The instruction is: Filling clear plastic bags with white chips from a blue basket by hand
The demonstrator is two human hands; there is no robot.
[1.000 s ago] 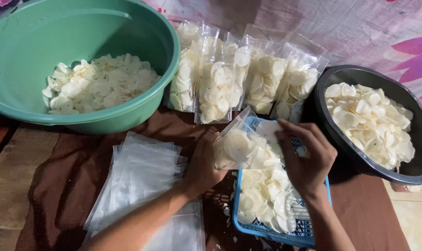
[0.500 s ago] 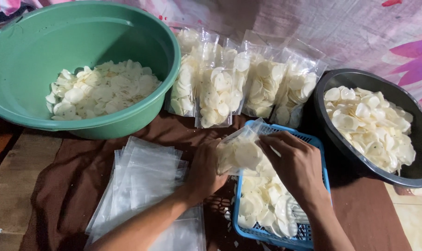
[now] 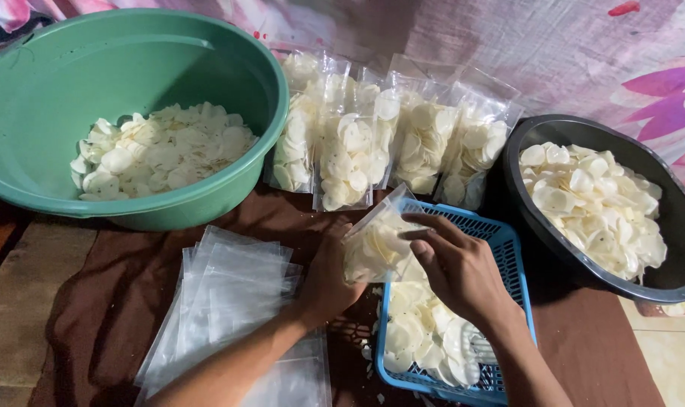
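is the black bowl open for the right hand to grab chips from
Probably yes: the right hand sits over the blue basket right beside the black bowl, whose top is uncovered, nothing between.

Green basin (image 3: 48, 188), black bowl (image 3: 659, 283), blue basket (image 3: 508, 249), pale chips (image 3: 161, 151).

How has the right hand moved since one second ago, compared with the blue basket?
Yes. The right hand has come down and left, from the blue basket's far rim to over its chips, fingertips at the clear bag.
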